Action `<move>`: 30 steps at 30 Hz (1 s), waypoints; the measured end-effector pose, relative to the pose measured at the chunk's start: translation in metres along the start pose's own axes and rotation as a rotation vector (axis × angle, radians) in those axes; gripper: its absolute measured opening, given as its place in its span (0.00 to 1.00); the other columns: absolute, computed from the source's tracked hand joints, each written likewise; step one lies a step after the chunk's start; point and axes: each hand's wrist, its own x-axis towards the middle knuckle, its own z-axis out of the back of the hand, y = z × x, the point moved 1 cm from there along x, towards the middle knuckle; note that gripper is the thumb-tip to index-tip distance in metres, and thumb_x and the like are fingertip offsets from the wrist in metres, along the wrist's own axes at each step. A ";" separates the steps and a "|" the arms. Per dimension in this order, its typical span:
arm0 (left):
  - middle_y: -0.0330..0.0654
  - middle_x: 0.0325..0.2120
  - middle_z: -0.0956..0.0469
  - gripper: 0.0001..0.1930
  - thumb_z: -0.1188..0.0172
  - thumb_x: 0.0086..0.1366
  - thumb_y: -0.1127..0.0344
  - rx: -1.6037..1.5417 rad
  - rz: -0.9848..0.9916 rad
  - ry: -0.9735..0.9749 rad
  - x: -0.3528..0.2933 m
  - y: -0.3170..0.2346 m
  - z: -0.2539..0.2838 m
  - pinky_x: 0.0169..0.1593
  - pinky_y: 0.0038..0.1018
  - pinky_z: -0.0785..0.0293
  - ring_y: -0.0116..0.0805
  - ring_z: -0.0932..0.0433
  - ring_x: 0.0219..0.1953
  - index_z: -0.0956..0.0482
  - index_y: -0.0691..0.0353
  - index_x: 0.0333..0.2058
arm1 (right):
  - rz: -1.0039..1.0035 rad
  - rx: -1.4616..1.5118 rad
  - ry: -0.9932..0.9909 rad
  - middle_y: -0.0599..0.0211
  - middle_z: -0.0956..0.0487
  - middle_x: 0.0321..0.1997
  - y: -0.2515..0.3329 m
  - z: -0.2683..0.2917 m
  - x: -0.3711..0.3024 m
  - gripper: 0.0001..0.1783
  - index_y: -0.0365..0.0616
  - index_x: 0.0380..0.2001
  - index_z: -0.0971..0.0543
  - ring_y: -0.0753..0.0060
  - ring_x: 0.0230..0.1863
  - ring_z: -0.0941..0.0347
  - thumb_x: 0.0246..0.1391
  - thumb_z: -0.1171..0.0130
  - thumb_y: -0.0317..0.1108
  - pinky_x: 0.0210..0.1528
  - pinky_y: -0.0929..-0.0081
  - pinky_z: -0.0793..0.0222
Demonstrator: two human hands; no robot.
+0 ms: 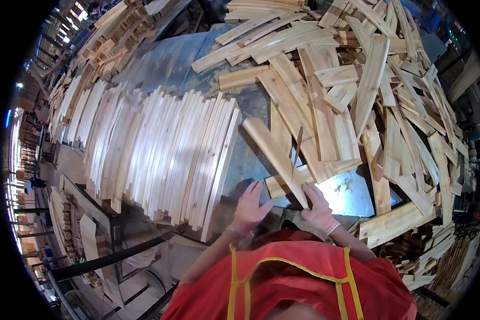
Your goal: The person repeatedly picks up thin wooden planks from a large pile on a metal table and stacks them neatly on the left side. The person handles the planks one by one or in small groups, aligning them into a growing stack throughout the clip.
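My right hand (320,212) is closed at the near end of a wooden board (274,154), which slants away to the far left; its far end looks slightly blurred. Some of the fingers are hidden from above. My left hand (250,208) is open, thumb and fingers apart, just left of a short board (282,182) lying crosswise under the slanted one. Left of my left hand, a row of narrow boards (165,154) stands side by side on edge. A loose heap of boards (330,117) spreads to the right and far side.
The metal tabletop (240,168) shows between the row and the heap, with a bright reflection at right. Stacked wood (112,42) rises at the far left. A dark rail (109,258) runs at the near left. More strips (426,256) lie low at the right.
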 end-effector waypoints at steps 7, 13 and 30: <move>0.45 0.43 0.15 0.28 0.29 0.64 0.53 -0.902 0.210 0.238 0.007 -0.003 0.019 0.53 0.32 0.22 0.34 0.18 0.46 0.20 0.67 0.57 | -0.044 1.196 0.167 0.61 0.19 0.57 0.055 -0.060 0.015 0.39 0.33 0.69 0.30 0.71 0.56 0.22 0.53 0.36 0.36 0.59 0.70 0.25; 0.52 0.46 0.17 0.22 0.30 0.58 0.57 0.027 0.098 -0.194 0.000 0.040 0.058 0.55 0.39 0.23 0.47 0.18 0.48 0.17 0.68 0.45 | 0.026 0.088 -0.141 0.50 0.23 0.64 0.036 -0.060 0.111 0.32 0.39 0.61 0.25 0.45 0.67 0.28 0.56 0.33 0.42 0.70 0.56 0.35; 0.49 0.61 0.28 0.32 0.35 0.58 0.57 0.549 -0.133 -0.324 0.000 0.006 0.070 0.70 0.50 0.38 0.50 0.34 0.69 0.25 0.62 0.61 | 0.182 -0.725 -0.921 0.63 0.20 0.50 0.099 0.210 0.085 0.10 0.45 0.51 0.24 0.67 0.47 0.20 0.71 0.41 0.35 0.51 0.71 0.21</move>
